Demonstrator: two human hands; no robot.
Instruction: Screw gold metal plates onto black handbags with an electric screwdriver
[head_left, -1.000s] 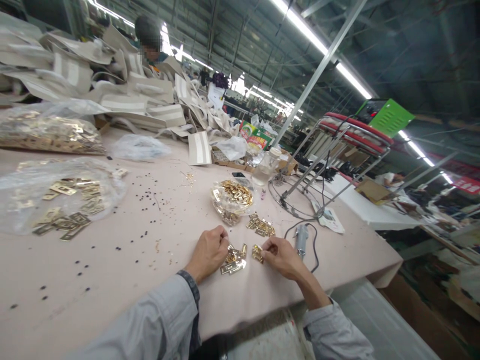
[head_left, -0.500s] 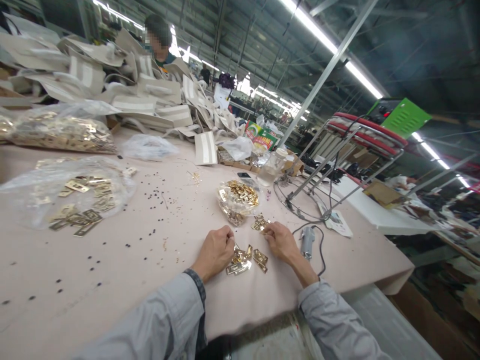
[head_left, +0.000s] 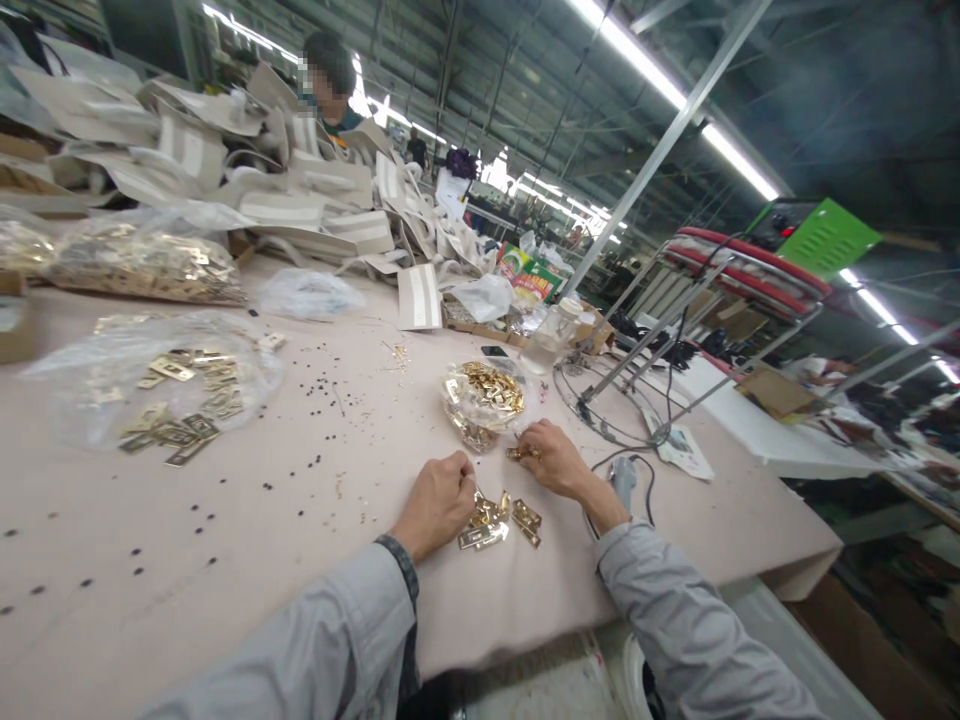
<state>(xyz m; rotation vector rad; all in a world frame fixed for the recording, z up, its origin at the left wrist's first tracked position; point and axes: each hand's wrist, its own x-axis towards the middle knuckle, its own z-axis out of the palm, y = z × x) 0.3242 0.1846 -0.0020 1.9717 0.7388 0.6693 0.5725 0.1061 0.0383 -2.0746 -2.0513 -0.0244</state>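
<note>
My left hand (head_left: 439,503) is closed in a pinch beside a small heap of gold metal plates (head_left: 486,524). What its fingertips hold is hidden. My right hand (head_left: 556,460) has its fingers curled down over small gold metal pieces (head_left: 525,453), which partly show beneath them. Between the two wrists, a separate pair of gold plates (head_left: 526,520) lies right of the heap. Just beyond my hands sits a clear plastic bag (head_left: 455,398) of small gold pieces, its mouth folded open.
An open plastic bag (head_left: 82,390) spills gold plates on the left. Black dots and gold bits are scattered over the table (head_left: 300,580). A clear jar (head_left: 551,335), a wire-legged stand (head_left: 637,370) and a grey corded tool (head_left: 622,480) are to the right. Beige strapped panels (head_left: 300,210) are piled behind.
My right hand has shifted up over the small gold pieces, and its fingers now cover most of them. My left hand stays pinched beside the heap. The view has shifted slightly.
</note>
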